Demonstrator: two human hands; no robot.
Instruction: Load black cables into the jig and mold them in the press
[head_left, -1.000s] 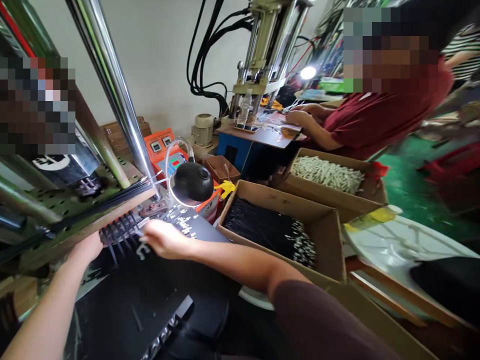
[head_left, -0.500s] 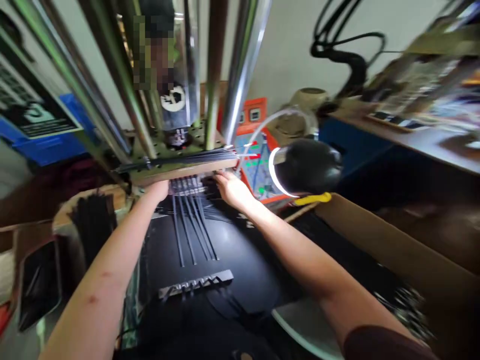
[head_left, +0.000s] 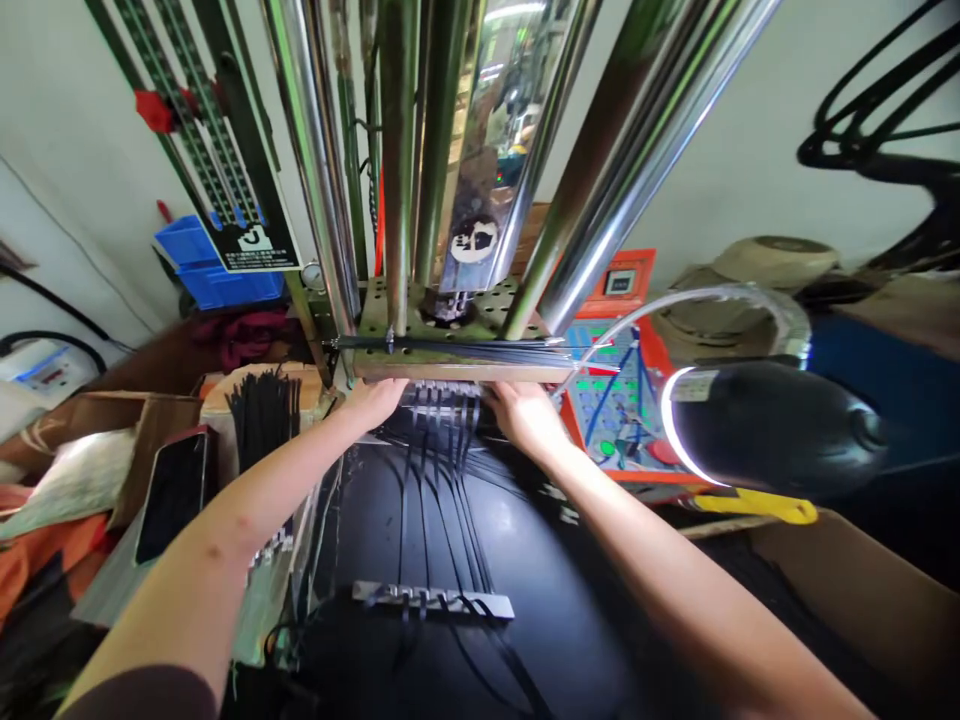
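Both my hands reach in under the machine's lower plate (head_left: 457,372). My left hand (head_left: 375,398) rests at the left end of a metal fixture (head_left: 442,396) holding several black cables, and my right hand (head_left: 525,415) rests at its right end. The fingers of both are tucked under the plate and hidden. The black cables (head_left: 442,490) run toward me over the black worktop (head_left: 525,540) into a grey comb-like bar (head_left: 433,600).
Chrome columns (head_left: 600,170) rise from the plate. A black lamp head with a lit ring (head_left: 765,425) hangs at the right before an orange control box (head_left: 622,390). A bundle of black cables (head_left: 262,415), a phone (head_left: 174,490) and boxes sit left. A cardboard box (head_left: 847,590) stands right.
The view swung left from the cardboard boxes and the person in red to face the machine. Both hands moved further in under the plate, at the fixture's two ends.
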